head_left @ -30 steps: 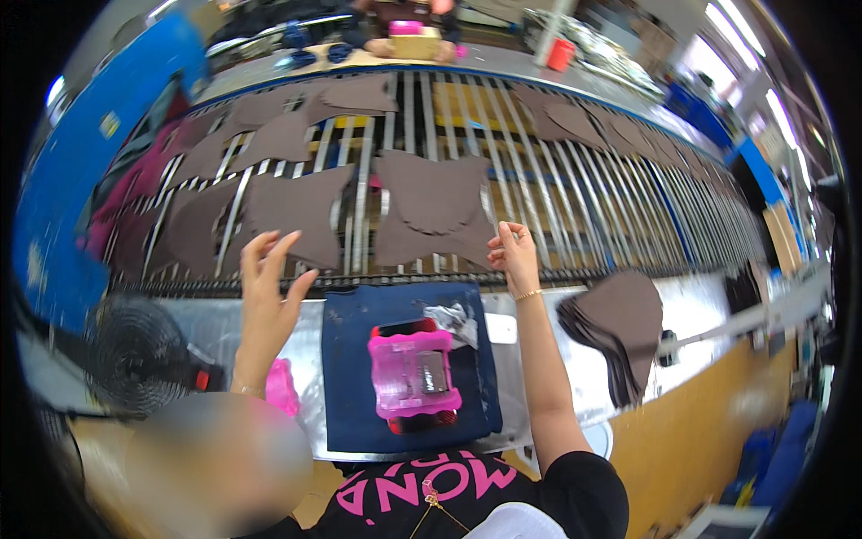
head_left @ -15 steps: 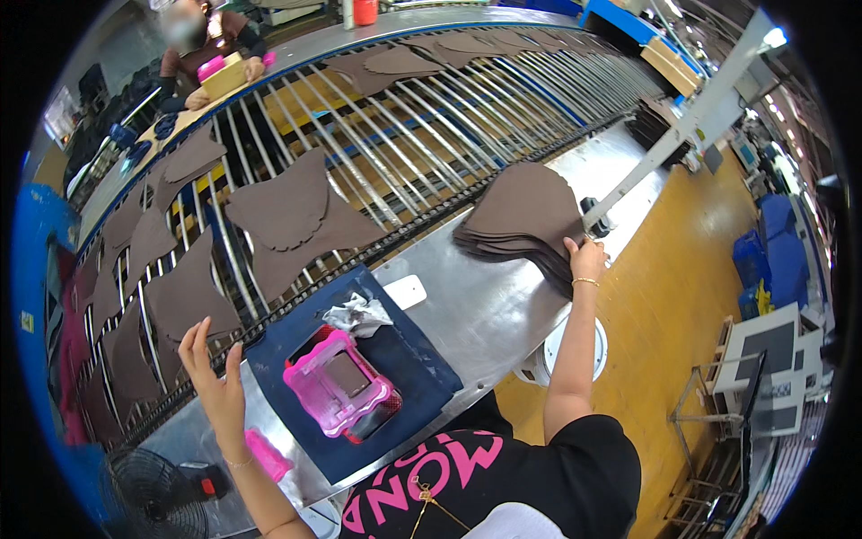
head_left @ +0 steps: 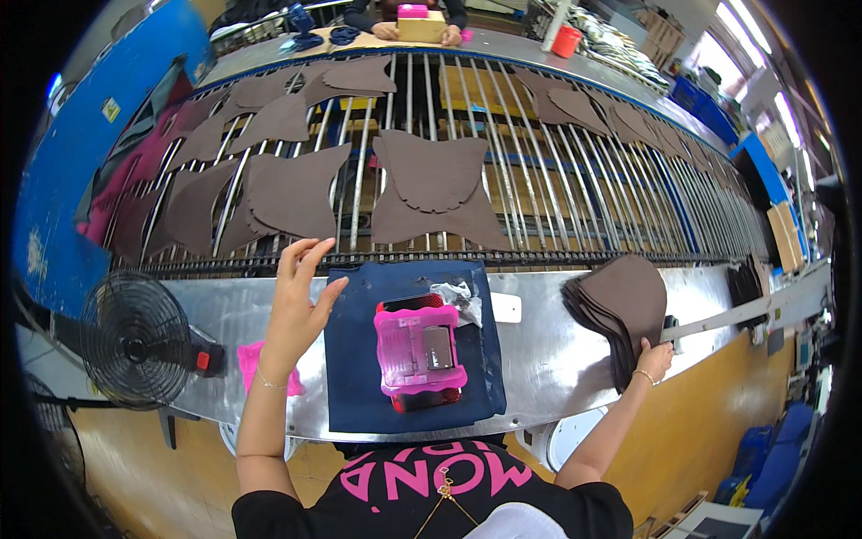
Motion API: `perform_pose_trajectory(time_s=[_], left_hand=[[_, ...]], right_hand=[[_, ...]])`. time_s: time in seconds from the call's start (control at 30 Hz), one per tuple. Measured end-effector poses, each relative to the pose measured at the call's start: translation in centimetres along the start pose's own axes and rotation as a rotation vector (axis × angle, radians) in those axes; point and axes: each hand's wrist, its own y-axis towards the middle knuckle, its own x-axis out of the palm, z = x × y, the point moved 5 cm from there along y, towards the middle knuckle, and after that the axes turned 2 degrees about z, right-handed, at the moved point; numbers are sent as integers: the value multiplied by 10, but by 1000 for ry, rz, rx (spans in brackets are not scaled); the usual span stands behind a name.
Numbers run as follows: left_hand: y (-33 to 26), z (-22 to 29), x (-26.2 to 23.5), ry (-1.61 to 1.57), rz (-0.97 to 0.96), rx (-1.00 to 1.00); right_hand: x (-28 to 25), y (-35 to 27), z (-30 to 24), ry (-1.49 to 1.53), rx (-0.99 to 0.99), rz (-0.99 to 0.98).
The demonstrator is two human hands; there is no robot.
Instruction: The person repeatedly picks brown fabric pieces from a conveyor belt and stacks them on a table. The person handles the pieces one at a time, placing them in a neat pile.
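Observation:
My left hand (head_left: 301, 292) is raised above the left part of a dark blue cloth-covered pad (head_left: 355, 395); it is open, fingers apart, holding nothing. At the right, my right hand (head_left: 655, 359) grips the near right edge of a stack of brown cut fabric pieces (head_left: 624, 292), thumb on top; how many layers it has hold of is hidden. On the pad sits a pink plastic frame (head_left: 404, 350) with a wavy rim, over a red-edged base. Crumpled white cloth (head_left: 460, 304) lies beside it. Brown fabric pieces (head_left: 431, 175) lie overlapping on the roller conveyor straight ahead.
A black fan (head_left: 135, 341) stands at the left of the metal table (head_left: 557, 395), near a pink piece (head_left: 251, 364). A white flat object (head_left: 508, 308) lies right of the pad. A slanting metal arm (head_left: 745, 305) crosses at the right. Across the conveyor a co-worker's hands hold a yellowish box (head_left: 422, 29).
My view has swung from the right to face the conveyor squarely. The left hand stays raised and open, and the right hand remains at the edge of the brown stack.

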Motion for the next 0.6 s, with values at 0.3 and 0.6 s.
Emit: perform_pose_trajectory(time_s=[0.3, 0.6], left_hand=[[-1, 1, 5, -34, -6, 29], [-3, 1, 15, -46, -20, 41]], right_hand=[[-53, 29, -13, 243, -176, -4], [42, 36, 26, 67, -187, -165]])
